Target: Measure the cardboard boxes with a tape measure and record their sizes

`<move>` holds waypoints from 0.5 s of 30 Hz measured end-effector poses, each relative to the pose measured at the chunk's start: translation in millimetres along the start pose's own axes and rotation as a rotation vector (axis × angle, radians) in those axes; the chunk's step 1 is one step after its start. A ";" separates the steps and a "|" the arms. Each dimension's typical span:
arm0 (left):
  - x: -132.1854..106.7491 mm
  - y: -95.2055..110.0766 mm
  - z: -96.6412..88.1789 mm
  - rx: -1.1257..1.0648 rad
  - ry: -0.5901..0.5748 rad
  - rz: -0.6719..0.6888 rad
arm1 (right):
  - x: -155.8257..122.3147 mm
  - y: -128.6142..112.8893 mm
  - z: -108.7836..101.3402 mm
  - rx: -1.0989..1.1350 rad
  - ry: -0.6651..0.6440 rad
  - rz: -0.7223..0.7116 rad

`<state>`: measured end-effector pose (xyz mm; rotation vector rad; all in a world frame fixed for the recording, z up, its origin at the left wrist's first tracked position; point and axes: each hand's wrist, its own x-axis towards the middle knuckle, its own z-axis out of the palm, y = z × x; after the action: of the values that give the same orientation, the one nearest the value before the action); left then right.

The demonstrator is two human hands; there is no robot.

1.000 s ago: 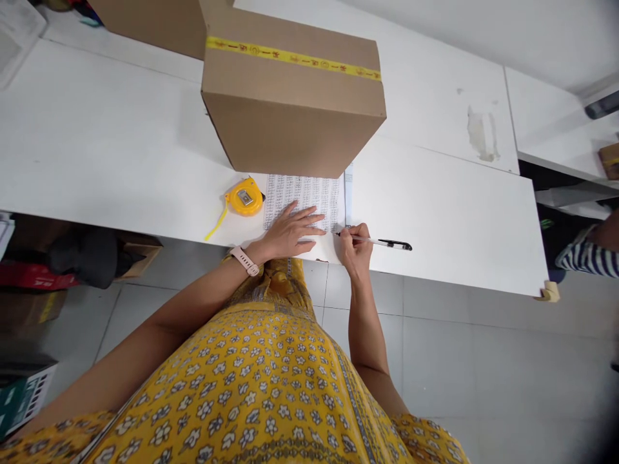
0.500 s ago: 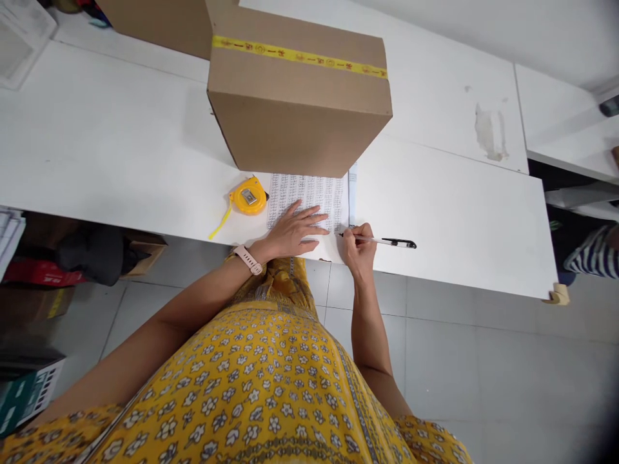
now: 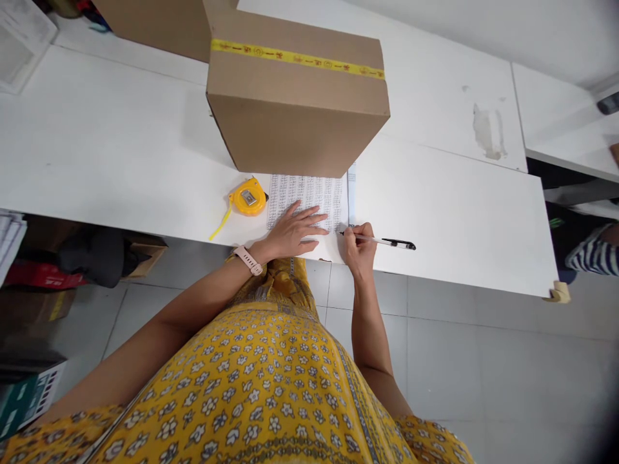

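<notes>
Virtually nothing's moved vs prev. frame. R hand (image 3: 358,252) pinches pen (image 3: 394,243), fingers curled, tip by sheet (image 3: 307,188); L hand (image 3: 293,233) lies flat on sheet, fingers part-spread. Text covers most of visible sheet; amt left unclear. Box (image 3: 300,138) beyond hands seems to hide far end; entries illegible.

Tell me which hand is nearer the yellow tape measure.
Left. The left hand rests on the sheet, to the tape measure's lower right; the right hand, holding a pen, is farther right.
</notes>
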<state>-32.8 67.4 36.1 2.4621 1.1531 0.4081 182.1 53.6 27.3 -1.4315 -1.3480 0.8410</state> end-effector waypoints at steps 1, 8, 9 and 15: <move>0.0 0.0 0.0 0.001 0.001 0.001 | 0.1 -0.2 -0.2 0.005 -0.007 0.001; 0.2 0.4 -1.0 -0.011 -0.003 -0.004 | -0.4 -0.5 -1.9 0.010 -0.007 0.012; 0.3 0.5 -1.3 -0.014 -0.004 -0.005 | -0.5 -0.6 -1.9 0.010 -0.005 0.013; 0.7 1.1 -2.1 -0.002 -0.013 -0.007 | 0.1 -0.2 -1.6 0.013 -0.009 0.008</move>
<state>-32.5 67.8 38.5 2.4550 1.1558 0.3904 183.6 53.4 28.0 -1.4255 -1.3414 0.8611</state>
